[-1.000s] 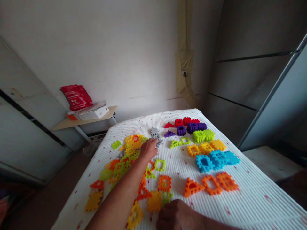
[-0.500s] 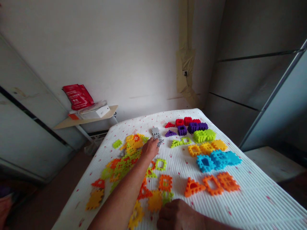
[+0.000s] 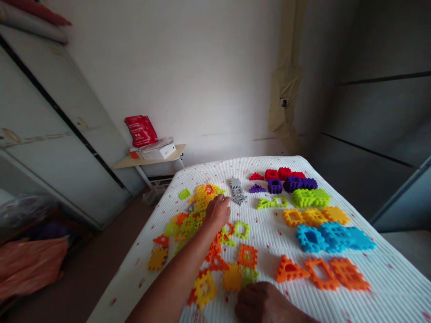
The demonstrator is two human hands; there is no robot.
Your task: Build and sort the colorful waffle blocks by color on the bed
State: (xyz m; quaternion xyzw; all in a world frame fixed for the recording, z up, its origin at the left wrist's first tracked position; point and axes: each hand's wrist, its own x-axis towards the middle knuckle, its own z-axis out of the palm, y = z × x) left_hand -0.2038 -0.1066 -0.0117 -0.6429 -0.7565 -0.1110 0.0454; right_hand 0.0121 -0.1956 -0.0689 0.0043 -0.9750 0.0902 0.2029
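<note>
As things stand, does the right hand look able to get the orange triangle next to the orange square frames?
Probably yes. The right hand is near the orange triangle, and only white cloth shows between them. Its fingers look curled, so they may need to open first.

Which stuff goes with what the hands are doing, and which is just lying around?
Part of it:
- left hand
- gray pieces
- mixed-color toothed pieces
- blue pieces
- purple pieces

Just lying around:
- red packet
- white box
</note>
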